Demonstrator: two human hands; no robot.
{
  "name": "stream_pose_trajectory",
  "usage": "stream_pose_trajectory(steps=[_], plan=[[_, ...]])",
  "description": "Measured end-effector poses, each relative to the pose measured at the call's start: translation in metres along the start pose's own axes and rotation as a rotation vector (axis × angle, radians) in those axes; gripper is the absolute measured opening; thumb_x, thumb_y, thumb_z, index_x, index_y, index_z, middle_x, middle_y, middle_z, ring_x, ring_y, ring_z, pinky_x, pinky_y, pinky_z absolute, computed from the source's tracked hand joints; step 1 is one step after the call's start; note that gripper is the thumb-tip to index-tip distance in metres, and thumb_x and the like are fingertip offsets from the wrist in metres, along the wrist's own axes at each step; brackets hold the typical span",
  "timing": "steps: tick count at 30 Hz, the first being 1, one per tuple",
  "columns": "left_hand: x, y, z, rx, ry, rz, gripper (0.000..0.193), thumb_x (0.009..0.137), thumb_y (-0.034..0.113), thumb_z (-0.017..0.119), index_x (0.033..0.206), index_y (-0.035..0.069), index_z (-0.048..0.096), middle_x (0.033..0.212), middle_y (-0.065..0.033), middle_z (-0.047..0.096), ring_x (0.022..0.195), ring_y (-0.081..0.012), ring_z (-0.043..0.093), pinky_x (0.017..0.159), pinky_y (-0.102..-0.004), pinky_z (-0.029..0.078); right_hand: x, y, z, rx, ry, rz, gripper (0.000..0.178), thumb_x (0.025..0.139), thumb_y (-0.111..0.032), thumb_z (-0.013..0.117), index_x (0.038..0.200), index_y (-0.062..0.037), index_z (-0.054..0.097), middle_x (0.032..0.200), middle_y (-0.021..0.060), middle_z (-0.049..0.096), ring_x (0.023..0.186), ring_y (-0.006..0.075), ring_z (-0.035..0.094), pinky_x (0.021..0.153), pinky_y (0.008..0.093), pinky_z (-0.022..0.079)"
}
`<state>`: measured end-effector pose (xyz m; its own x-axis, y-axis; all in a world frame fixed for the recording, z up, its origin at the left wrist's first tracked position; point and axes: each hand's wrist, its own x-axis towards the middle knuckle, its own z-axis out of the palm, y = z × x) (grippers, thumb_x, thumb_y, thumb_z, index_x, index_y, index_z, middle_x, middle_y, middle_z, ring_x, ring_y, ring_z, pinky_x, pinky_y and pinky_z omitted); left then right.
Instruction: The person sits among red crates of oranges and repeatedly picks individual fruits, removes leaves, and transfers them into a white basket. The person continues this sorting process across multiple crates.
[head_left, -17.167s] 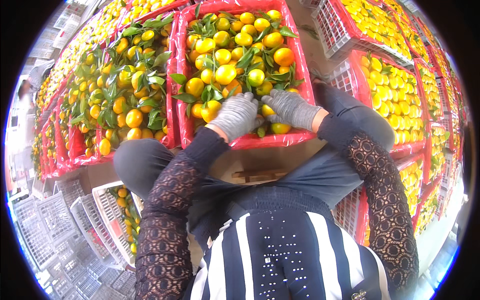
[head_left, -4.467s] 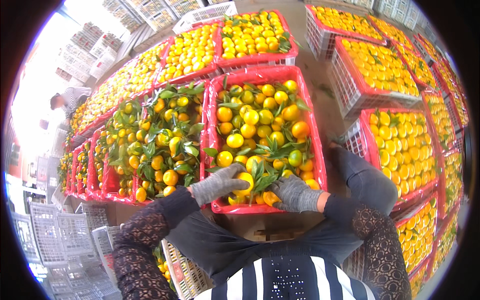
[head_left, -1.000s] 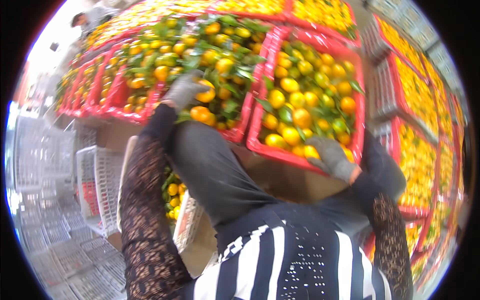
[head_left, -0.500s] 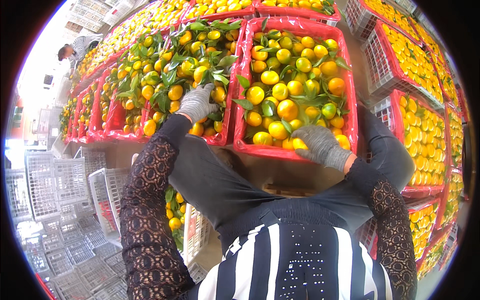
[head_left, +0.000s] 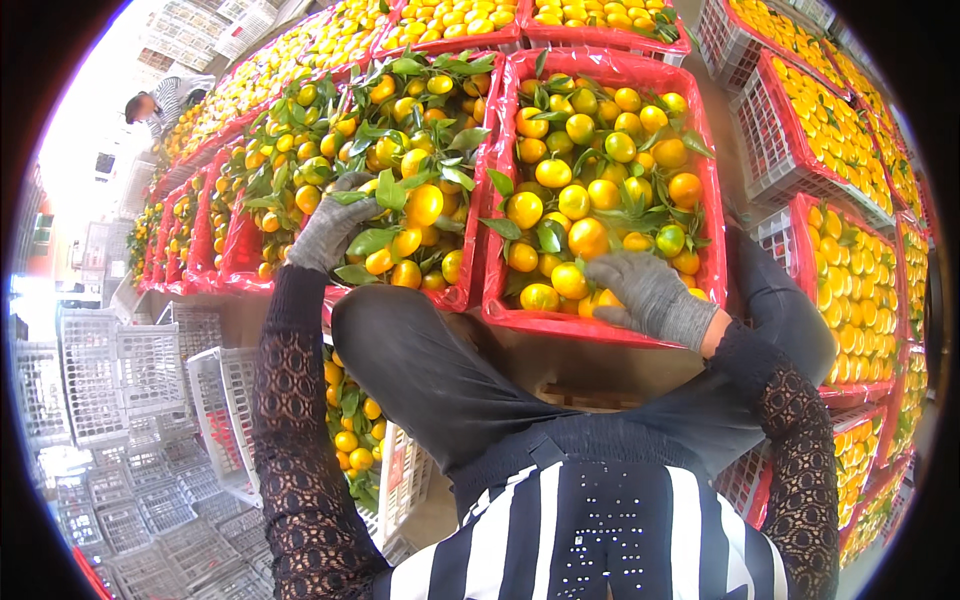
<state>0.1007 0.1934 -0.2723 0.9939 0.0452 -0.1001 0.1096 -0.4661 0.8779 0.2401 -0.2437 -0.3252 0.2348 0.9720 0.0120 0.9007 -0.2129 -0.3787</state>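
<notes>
My left hand (head_left: 335,226), in a grey knitted glove, reaches into the leafy left part of a red-lined crate of orange mandarins (head_left: 425,205). Its fingers are apart among leaves and fruit, their tips partly hidden by foliage. Over the near right corner of the neighbouring crate (head_left: 580,325), also lined in red plastic, my gloved right hand (head_left: 650,296) rests on the fruit. The right thumb and fingers are spread, with a mandarin (head_left: 607,299) showing between them. Yellow and greenish mandarins with some leaves fill this crate.
Stacked crates of mandarins (head_left: 845,290) stand on the right, and more filled crates (head_left: 450,20) lie beyond. Several grey plastic crates (head_left: 95,370) are piled at the left. A crate of leafy fruit (head_left: 355,440) sits beside my left leg. Another person (head_left: 160,105) is at the far left.
My left hand has moved left and slightly nearer within the leafy fruit. The right hand stays near the same corner of its crate. The view has shifted slightly.
</notes>
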Motion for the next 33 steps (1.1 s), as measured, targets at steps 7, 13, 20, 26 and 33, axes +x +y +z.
stream_pose_trajectory(steps=[7, 13, 20, 26, 33], plan=[[0.013, 0.059, 0.068, -0.404, 0.127, 0.066, 0.046, 0.082, 0.005, 0.067, 0.127, 0.005, 0.055, 0.123, -0.0094, 0.059, 0.112, -0.0223, 0.058, 0.094, -0.0354, 0.048, 0.108, -0.037, -0.039, 0.842, 0.262, 0.008, 0.071, 0.086, -0.026, 0.072, 0.143, -0.0060, 0.036, 0.133, 0.0106, 0.051, 0.118, 0.0211, 0.052, 0.096, 0.0345, 0.046], [0.049, 0.104, 0.109, -0.512, -0.113, 0.023, 0.050, 0.082, 0.019, 0.072, 0.125, 0.005, 0.049, 0.113, -0.0029, 0.055, 0.103, -0.0106, 0.054, 0.092, -0.0271, 0.046, 0.101, -0.018, -0.054, 1.528, -0.056, 0.055, 0.045, 0.087, -0.028, 0.069, 0.122, -0.0022, 0.060, 0.106, 0.0055, 0.067, 0.097, 0.0113, 0.061, 0.071, 0.0284, 0.053], [0.091, 0.124, 0.143, 0.420, -0.377, 0.322, 0.045, 0.075, 0.016, 0.075, 0.115, 0.003, 0.058, 0.110, -0.0140, 0.056, 0.109, -0.0286, 0.055, 0.093, -0.0366, 0.045, 0.062, 0.036, -0.049, 0.856, 0.122, -0.054, 0.022, 0.081, -0.005, 0.064, 0.101, -0.0064, 0.071, 0.096, 0.0096, 0.071, 0.091, 0.0181, 0.067, 0.080, 0.0318, 0.052], [0.145, 0.084, 0.134, 0.484, -0.496, 0.238, 0.026, 0.086, 0.023, 0.068, 0.101, 0.002, 0.064, 0.096, -0.0101, 0.061, 0.091, -0.0241, 0.060, 0.083, -0.0356, 0.048, 0.011, 0.101, -0.085, 0.989, 0.105, 0.317, 0.027, 0.082, -0.027, 0.067, 0.096, -0.0041, 0.068, 0.089, 0.0084, 0.068, 0.084, 0.0220, 0.067, 0.070, 0.0372, 0.055], [0.176, 0.102, 0.191, 0.634, 0.360, 0.459, 0.041, 0.091, 0.027, 0.065, 0.120, 0.000, 0.056, 0.105, -0.0124, 0.065, 0.101, -0.0192, 0.061, 0.087, -0.0318, 0.048, -0.011, 0.109, -0.038, 2.044, 0.171, 0.756, 0.035, 0.096, -0.032, 0.052, 0.120, -0.0066, 0.056, 0.109, 0.0137, 0.065, 0.090, 0.0328, 0.069, 0.057, 0.0402, 0.062]])
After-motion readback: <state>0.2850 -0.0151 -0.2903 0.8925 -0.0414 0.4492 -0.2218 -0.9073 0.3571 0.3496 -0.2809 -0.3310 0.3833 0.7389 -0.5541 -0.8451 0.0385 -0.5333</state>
